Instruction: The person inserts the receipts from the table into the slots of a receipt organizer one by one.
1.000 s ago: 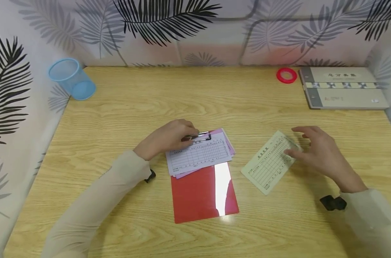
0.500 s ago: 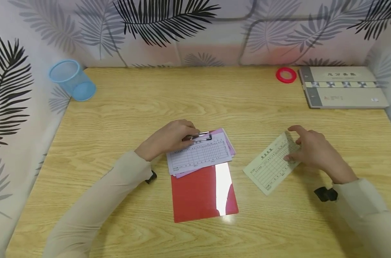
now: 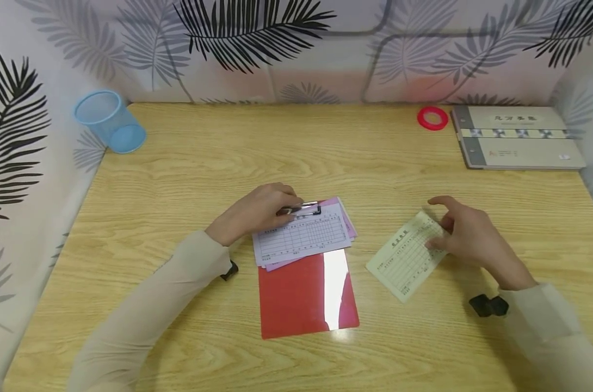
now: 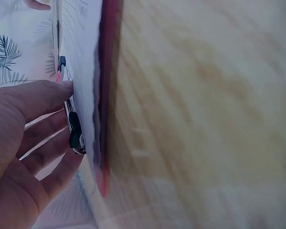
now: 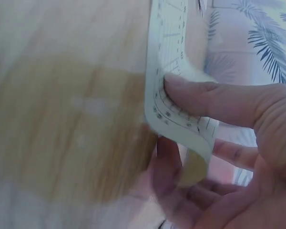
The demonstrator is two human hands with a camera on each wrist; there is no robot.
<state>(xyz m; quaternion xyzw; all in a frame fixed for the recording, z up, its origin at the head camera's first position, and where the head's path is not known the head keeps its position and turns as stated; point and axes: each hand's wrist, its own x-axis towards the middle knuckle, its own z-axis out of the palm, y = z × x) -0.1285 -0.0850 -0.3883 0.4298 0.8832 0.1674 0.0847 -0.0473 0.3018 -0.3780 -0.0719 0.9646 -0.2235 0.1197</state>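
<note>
My left hand [image 3: 257, 209] holds the metal clip [image 3: 306, 208] at the top of a red clipboard [image 3: 294, 302]. Under the clip, a white printed form [image 3: 301, 234] lies over pink and other sheets. The left wrist view has the thumb on the near side of the clip [image 4: 75, 131], fingers beyond it. Right of the clipboard, my right hand [image 3: 473, 237] pinches the upper right end of a pale yellow printed form [image 3: 404, 261]. In the right wrist view, the thumb presses on the form [image 5: 157, 102] and its held end bends up in a curve.
A blue mesh cup [image 3: 110, 122] stands at the back left of the wooden table [image 3: 203, 141]. At the back right are a red ring-shaped roll [image 3: 432, 118] and a thick ledger book [image 3: 519, 144]. A leaf-patterned cloth [image 3: 326, 49] hangs behind.
My right hand has moved left over the yellow form, and its fingers have closed on the form's end. The left hand has stayed at the clip.
</note>
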